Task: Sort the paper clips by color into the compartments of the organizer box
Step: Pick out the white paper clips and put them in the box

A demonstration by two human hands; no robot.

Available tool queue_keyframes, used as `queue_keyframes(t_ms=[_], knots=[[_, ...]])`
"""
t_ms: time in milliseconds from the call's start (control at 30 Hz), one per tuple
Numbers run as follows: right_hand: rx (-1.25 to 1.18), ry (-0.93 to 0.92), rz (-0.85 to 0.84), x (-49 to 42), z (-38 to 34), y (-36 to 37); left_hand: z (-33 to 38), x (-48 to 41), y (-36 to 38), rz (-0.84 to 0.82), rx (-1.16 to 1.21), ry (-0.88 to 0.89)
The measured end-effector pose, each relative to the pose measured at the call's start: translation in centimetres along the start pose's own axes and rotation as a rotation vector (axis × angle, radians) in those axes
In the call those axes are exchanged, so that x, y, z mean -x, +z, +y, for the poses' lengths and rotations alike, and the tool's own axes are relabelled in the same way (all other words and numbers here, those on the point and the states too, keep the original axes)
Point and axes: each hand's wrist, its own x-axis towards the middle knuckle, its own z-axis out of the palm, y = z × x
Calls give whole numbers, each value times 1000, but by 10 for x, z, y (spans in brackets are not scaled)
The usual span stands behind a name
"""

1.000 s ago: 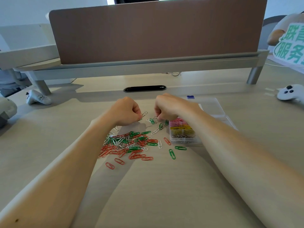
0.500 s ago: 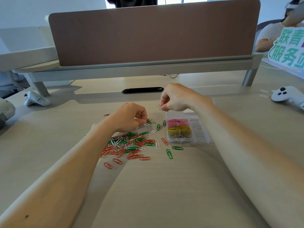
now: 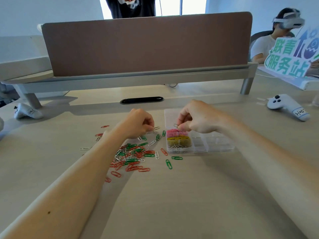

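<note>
A loose pile of red, green and white paper clips (image 3: pixel 131 156) lies on the desk. To its right stands a clear organizer box (image 3: pixel 215 145) with pink clips (image 3: pixel 172 132), yellow clips (image 3: pixel 177 140) and silver clips (image 3: pixel 177 146) in its left compartments. My left hand (image 3: pixel 138 124) pinches a silver clip (image 3: pixel 156 128) just above the desk beside the pile. My right hand (image 3: pixel 195 119) pinches a silver clip (image 3: pixel 176 125) over the pink compartment at the box's far left.
A white controller (image 3: pixel 286 106) lies at the right, another (image 3: pixel 25 112) at the far left. A black cable slot (image 3: pixel 141 100) and a brown divider panel (image 3: pixel 146 45) stand behind. A person with a headset sits at the far right. The box's lid (image 3: pixel 170 115) lies open behind it.
My right hand has carried its clip rightward from the pile to above the box. My left hand stays near the pile's far edge, holding a clip.
</note>
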Motion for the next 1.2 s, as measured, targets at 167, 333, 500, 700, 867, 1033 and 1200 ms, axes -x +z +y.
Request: queue_keyframes(t_ms=[167,333,500,700,867,1033,1200], knots=[[-13,10,-44,9,6,9,0,-2,9,-14,-14,16],[17,-1,-109,9,1,14,3,-2,11,-56,-71,23],[52,7,-128,10,1,14,2,-3,13,-83,-86,16],[140,-16,-126,8,3,14,15,5,-8,-86,25,72],[59,8,-165,7,9,7,46,11,-18,-150,138,177],[-166,68,-177,8,17,-3,60,11,-9,-141,90,204],[-207,64,-123,6,22,-4,61,11,-9,-96,142,201]])
